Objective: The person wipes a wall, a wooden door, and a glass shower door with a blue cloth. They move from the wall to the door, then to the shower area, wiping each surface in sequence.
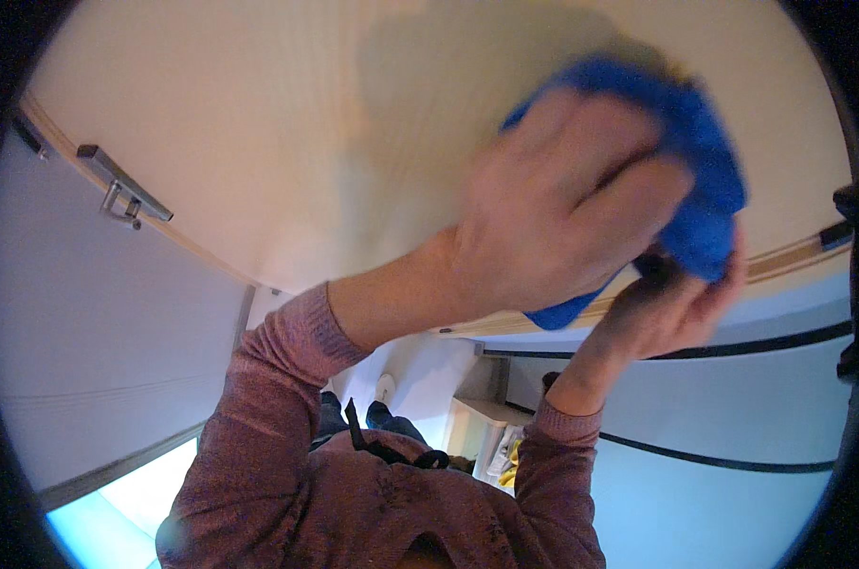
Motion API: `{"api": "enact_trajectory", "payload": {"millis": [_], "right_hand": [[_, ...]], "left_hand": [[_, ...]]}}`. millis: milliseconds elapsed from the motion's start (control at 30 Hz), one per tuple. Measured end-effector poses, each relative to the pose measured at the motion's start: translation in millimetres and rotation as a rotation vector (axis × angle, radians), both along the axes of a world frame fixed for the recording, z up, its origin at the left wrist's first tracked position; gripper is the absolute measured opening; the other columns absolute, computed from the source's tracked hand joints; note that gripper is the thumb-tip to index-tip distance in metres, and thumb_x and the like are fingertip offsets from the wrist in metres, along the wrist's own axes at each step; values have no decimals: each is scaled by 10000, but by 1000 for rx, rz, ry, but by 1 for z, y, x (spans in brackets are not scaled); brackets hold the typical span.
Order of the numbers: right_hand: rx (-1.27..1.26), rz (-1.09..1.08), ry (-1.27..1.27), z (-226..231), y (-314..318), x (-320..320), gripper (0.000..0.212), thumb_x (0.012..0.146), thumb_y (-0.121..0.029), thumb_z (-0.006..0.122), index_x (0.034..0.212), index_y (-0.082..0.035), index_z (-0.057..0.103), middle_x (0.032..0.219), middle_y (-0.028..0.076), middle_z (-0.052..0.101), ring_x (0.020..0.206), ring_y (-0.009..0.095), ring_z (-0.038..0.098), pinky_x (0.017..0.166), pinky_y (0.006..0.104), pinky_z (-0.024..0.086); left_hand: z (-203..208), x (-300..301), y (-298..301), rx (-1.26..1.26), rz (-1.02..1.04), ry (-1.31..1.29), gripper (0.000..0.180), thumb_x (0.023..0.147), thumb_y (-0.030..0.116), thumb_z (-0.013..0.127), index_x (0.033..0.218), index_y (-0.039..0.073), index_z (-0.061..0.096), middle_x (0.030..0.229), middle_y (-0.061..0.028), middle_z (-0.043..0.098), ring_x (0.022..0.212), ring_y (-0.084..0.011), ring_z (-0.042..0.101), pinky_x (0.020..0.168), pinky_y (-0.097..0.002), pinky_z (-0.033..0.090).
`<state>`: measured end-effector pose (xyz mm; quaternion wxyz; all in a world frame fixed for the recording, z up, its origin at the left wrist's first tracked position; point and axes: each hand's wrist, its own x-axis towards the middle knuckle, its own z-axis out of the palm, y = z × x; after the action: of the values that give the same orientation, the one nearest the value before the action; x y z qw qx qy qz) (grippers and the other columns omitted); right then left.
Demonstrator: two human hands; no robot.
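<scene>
A: Start with the left hand (pixel 553 209). State?
B: Fingers curled and closed over a blue cloth (pixel 719 161). The hand's outline is blurred; the back of the hand faces the camera.

A: Right hand (pixel 662 308)?
B: Lower and farther right, at the cloth's lower part. Thumb and fingers are bent around it, but cannot tell how firmly they grip; blur and overlap hide the contact.

A: Position of the cloth?
B: Upper right of the view, bunched between the two hands, in front of a pale wooden panel (pixel 259 123). One flap shows beyond the left hand's fingers; a rounded corner shows below that hand. Whether the cloth touches the panel, cannot tell.

A: Panel details?
B: Broad, light surface with a soft shadow (pixel 439 85) left of the cloth. A grey metal bracket (pixel 131 190) with a looped fitting sits at its left edge.

A: Surroundings?
B: A whitish panel (pixel 117 294) lies below the bracket. At right, a black strip (pixel 723 463) crosses a pale blue surface. Mauve sleeves (pixel 268 398) cover both forearms to near the wrists. A white shoe (pixel 385 389) shows below, and a yellow item (pixel 512 467) near the right sleeve, kind unclear.
</scene>
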<state>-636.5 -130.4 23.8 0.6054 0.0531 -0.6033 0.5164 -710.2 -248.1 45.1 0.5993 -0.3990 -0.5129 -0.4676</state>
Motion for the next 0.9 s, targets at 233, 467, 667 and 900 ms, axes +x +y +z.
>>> {"api": "enact_trajectory", "payload": {"millis": [233, 467, 667, 900], "right_hand": [[389, -379, -194, -16, -40, -8, 401, 773, -188, 641, 1097, 30, 552, 1078, 173, 575, 950, 257, 566, 861, 348, 438], [641, -87, -629, -157, -44, 11, 347, 666, -18, 573, 1011, -53, 570, 968, 151, 611, 874, 299, 591, 806, 349, 442], [593, 60, -842, -213, -55, 14, 446, 640, 9, 547, 1077, -77, 532, 1038, 124, 595, 907, 327, 585, 830, 398, 434], [463, 73, -543, -101, -92, -7, 272, 777, -15, 534, 1048, -11, 565, 1031, 123, 595, 968, 233, 551, 867, 330, 415]], "left_hand": [[-42, 10, -42, -274, 112, -142, 167, 588, 222, 572, 733, 144, 549, 678, -5, 444, 585, -157, 485, 447, -277, 382], [-186, 27, -86, -621, 161, -549, 203, 597, 172, 613, 788, 134, 556, 659, -33, 465, 604, -197, 519, 476, -319, 424], [-230, 30, -114, -635, 137, -829, 254, 586, 93, 644, 827, 89, 564, 690, -74, 513, 629, -258, 542, 522, -364, 458], [-124, 8, -147, -363, 233, -610, 268, 570, 68, 648, 830, 79, 582, 706, -86, 506, 637, -260, 531, 521, -353, 444]]}}
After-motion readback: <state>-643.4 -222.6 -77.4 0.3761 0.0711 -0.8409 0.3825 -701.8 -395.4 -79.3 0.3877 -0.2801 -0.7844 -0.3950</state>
